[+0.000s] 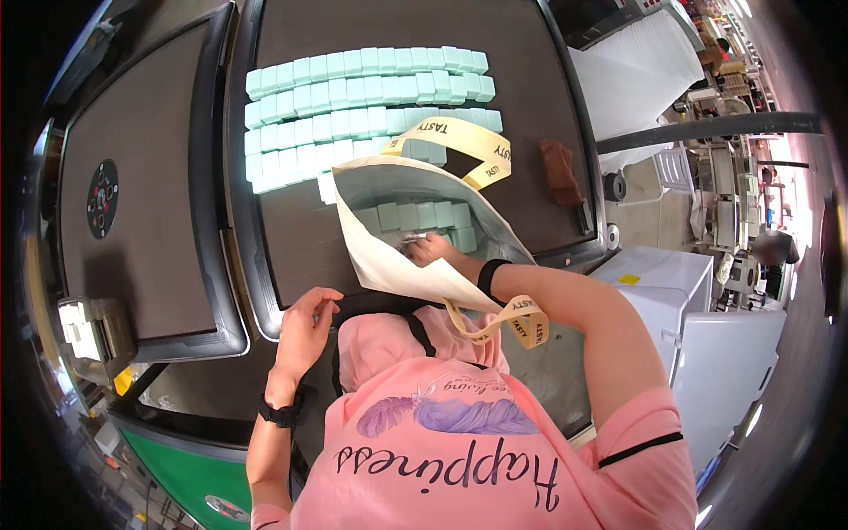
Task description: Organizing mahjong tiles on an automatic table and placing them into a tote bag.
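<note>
A cream bag (389,274) with a silvery lining and yellow ribbon handles (468,137) gapes wide at the table's near edge. Inside it lie rows of mint-green tiles (426,215), shaped like mahjong tiles. My right hand (430,251) reaches into the bag's mouth beside those tiles; its fingers are curled, and what they pinch is too unclear to make out. Left of the bag, my left hand (307,327) hovers with loosely bent fingers, apart from the bag and holding nothing. Several long rows of mint-green tiles (353,93) stand on the dark tabletop beyond the bag.
A brown pouch (561,172) lies on the right of the dark table (406,22), which has a raised black rim. Another dark-topped table (150,159) adjoins on the left. White cabinets (662,274) stand to the right, and a green panel (168,468) is at lower left.
</note>
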Available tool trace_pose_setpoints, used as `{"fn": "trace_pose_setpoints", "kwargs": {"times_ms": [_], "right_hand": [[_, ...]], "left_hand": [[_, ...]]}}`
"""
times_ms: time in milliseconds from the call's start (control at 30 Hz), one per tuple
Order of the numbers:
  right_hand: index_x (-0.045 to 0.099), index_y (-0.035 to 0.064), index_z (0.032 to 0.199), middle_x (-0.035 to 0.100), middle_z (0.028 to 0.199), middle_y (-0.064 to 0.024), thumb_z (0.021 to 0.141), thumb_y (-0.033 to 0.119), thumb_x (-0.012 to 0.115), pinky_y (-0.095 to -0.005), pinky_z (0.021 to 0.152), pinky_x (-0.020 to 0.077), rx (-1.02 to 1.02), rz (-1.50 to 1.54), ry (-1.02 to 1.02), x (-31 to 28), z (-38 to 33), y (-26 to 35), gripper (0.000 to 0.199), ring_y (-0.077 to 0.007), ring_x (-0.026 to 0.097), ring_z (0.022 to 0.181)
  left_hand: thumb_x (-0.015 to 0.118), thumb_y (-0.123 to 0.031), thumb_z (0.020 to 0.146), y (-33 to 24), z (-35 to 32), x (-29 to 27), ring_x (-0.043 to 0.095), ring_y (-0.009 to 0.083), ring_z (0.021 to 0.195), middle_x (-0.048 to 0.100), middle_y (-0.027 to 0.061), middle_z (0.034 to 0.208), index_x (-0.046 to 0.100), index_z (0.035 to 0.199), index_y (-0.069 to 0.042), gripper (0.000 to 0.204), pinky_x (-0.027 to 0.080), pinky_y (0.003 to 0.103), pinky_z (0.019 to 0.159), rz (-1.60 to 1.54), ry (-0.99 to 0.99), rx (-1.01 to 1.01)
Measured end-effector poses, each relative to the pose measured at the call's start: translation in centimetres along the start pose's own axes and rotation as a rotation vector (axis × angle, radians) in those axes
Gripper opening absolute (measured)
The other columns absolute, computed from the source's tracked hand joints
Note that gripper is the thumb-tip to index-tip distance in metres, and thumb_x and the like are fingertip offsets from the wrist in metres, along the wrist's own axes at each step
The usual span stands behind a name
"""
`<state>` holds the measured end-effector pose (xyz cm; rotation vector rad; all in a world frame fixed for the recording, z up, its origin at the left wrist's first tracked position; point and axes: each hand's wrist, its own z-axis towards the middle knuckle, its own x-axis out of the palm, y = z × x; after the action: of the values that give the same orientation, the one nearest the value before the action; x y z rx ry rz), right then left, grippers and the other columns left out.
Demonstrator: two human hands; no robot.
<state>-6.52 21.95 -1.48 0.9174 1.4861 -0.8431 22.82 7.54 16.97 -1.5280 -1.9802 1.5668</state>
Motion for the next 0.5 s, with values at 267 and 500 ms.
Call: {"fn": "trace_pose_setpoints", "kwargs": {"times_ms": [267,500], "right_hand": [[0.064,0.0179,0.117,0.066,0.105,-0.0059,0.089,0.017,0.059,-0.0343,0.085,0.0460,0.037,0.109,0.003,-3.9,1.5,0.9,0.028,-0.0224,0.065,0.100],[0.060,0.0098,0.120,0.071,0.097,-0.0168,0.079,0.021,0.073,-0.0458,0.074,0.0539,0.595,0.465,0.243,-10.6,4.3,-1.8,0.044,-0.0348,0.070,0.094]], "left_hand": [[0.068,0.000,0.084,-11.4,3.3,1.0,0.063,0.0295,0.112,0.067,0.0123,0.118,0.069,0.114,-0.006,0.030,0.039,0.049,0.112,0.252,-0.207,0.811],[0.078,-0.028,0.084,-12.8,3.3,0.8,0.067,0.0174,0.085,0.066,-0.0009,0.075,0.074,0.103,-0.013,0.025,0.023,0.059,0.122,0.444,0.481,0.901]]}}
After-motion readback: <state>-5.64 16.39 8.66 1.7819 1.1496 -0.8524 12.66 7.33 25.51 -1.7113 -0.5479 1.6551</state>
